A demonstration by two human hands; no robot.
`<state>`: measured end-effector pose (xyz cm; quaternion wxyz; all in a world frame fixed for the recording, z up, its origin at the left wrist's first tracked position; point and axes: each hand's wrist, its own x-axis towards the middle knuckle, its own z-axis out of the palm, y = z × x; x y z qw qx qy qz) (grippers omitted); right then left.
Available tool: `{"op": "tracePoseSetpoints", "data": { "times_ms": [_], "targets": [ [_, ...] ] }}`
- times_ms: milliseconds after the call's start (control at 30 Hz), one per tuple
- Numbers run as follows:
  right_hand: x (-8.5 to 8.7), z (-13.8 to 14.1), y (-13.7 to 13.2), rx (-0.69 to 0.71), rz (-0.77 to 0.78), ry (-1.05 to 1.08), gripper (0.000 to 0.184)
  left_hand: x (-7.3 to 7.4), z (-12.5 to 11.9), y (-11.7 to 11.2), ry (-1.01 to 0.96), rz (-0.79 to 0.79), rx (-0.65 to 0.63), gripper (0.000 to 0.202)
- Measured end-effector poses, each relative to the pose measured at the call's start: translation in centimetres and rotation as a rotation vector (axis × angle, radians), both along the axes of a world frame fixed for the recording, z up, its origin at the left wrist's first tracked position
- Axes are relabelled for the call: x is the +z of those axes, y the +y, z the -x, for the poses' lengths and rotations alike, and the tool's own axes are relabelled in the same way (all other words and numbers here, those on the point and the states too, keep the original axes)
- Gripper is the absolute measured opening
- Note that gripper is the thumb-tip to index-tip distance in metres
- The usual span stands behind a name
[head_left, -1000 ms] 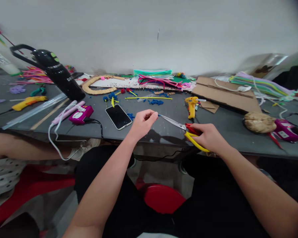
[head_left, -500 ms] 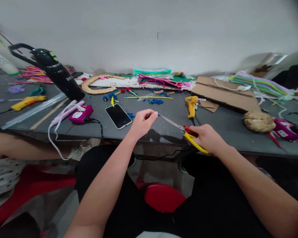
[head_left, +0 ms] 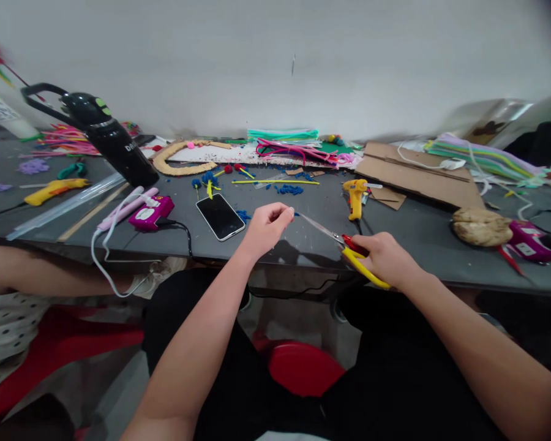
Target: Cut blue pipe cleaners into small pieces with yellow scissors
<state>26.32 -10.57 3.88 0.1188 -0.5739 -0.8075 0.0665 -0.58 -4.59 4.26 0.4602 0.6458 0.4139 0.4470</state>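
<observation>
My left hand (head_left: 269,228) is closed in a pinch over the table. From its fingertips pokes a small blue piece (head_left: 297,214), which looks like a bit of pipe cleaner; most of it is hidden by the fingers. My right hand (head_left: 388,260) grips the scissors (head_left: 321,229) by their red and yellow handles. The blades point left, with their tips right beside the blue piece; whether they touch it I cannot tell. Behind my hands lie blue fuzzy clippings (head_left: 291,190) and a yellow pipe cleaner (head_left: 275,182). A phone (head_left: 220,217) lies left of my left hand.
A yellow glue gun (head_left: 356,199) stands behind the scissors, near cardboard (head_left: 417,174). At left are a black bottle (head_left: 119,150) and a purple power block (head_left: 151,214) with cables. Pipe cleaner bundles (head_left: 282,134) line the wall. Another person's leg (head_left: 50,269) is at far left.
The view has shifted very slightly. Both hands keep their grips and places, with the scissor tips still beside the blue piece.
</observation>
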Motion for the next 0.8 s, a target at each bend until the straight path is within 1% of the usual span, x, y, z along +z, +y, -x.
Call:
{"op": "tracePoseSetpoints", "data": {
  "times_ms": [67, 200, 267, 367, 600, 800],
  "targets": [
    [0.17, -0.09, -0.02, -0.02, -0.013, 0.053, 0.032, 0.03, 0.03, 0.01, -0.004, 0.0, 0.009, 0.032],
    [0.75, -0.06, -0.12, -0.085, -0.029, 0.225, 0.034, 0.11, 0.16, -0.01, -0.035, -0.009, 0.041, 0.032],
    [0.96, 0.01, -0.21, -0.102, -0.028, 0.267, 0.035, 0.19, 0.19, -0.05, -0.053, -0.019, 0.042, 0.032],
    [0.89, 0.08, -0.27, -0.097, -0.041, 0.249, 0.036, 0.28, 0.16, -0.12, -0.062, -0.024, 0.038, 0.033],
    [0.12, 0.09, 0.03, -0.089, -0.067, 0.185, 0.036, 0.07, -0.03, -0.15, -0.062, -0.012, 0.039, 0.037],
    [0.18, -0.08, -0.02, -0.051, 0.004, 0.203, 0.033, 0.1, -0.01, -0.12, -0.038, -0.049, 0.048, 0.039]
  ]
}}
